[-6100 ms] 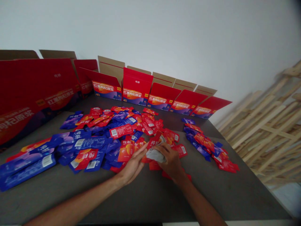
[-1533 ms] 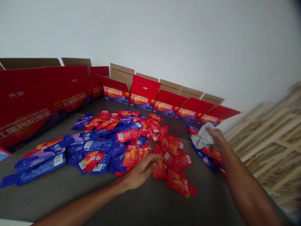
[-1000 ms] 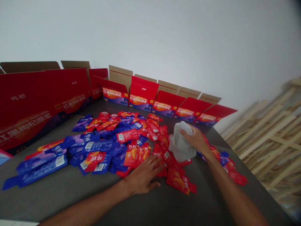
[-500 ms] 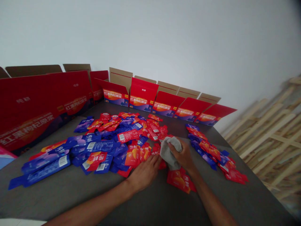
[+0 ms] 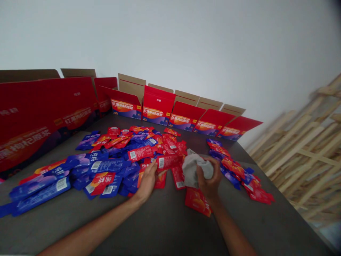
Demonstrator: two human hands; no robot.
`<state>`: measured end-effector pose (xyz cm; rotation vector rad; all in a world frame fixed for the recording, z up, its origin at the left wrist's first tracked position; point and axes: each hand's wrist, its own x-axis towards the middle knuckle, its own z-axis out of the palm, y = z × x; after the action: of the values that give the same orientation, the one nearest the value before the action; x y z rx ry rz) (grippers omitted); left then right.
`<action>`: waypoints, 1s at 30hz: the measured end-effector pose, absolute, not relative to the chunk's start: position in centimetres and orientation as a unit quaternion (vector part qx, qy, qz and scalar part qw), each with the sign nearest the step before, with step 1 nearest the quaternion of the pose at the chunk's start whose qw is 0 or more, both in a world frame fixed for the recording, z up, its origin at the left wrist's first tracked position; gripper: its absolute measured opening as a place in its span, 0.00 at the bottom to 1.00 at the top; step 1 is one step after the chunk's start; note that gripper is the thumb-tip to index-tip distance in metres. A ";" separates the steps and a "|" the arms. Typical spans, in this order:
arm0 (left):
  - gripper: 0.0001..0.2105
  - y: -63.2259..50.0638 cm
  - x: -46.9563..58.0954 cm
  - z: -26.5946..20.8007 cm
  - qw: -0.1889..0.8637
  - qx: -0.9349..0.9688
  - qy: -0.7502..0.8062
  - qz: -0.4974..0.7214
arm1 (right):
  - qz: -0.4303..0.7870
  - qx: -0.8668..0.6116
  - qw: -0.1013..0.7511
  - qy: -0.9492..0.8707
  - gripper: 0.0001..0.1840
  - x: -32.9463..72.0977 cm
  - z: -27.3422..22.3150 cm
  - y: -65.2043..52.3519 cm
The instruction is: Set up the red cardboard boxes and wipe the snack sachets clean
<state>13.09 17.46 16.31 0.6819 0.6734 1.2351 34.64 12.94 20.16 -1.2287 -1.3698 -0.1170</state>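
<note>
My left hand (image 5: 147, 182) grips the end of a red pouch (image 5: 168, 161), whose barcode side faces up, at the front of the mixed pile. In my right hand (image 5: 210, 179) is a crumpled grey cloth (image 5: 193, 168), held between thumb and fingers. The cloth is beside the far end of that pouch; whether they touch I cannot tell. Below the cloth lies a red pouch with orange fruit print (image 5: 197, 202), partly covered by my right hand. Another red pouch (image 5: 178, 177) lies just left of the cloth. Blue pouches (image 5: 108, 166) and red ones spread out to the left.
Open red cartons (image 5: 156, 107) stand in a row along the wall, and larger ones (image 5: 48, 117) line the left side. A strip of overlapping pouches (image 5: 233, 167) lies on the right of the dark table (image 5: 165, 227). Wooden slats (image 5: 306, 156) stand beyond the right edge.
My left hand has moved left and now holds a red pouch by its end, lifted from flat on the pile. My right hand keeps the cloth, its fingers shifted. The view has turned slightly right.
</note>
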 end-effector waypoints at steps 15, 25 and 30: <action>0.19 13.8 14.5 15.6 0.857 0.223 0.061 0.460 | -0.093 -0.459 0.370 -0.802 0.20 31.7 18.4 12.6; 0.15 14.0 14.5 16.6 0.869 0.167 0.112 0.451 | -0.120 -0.451 0.267 -0.843 0.32 30.5 18.4 11.6; 0.15 14.1 14.6 16.1 0.865 0.172 0.097 0.462 | -0.119 -0.526 0.311 -0.783 0.31 31.9 19.6 12.2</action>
<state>14.64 14.07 16.15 0.3611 0.2031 0.9676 31.93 12.18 19.55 -1.3896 -2.0662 -0.3141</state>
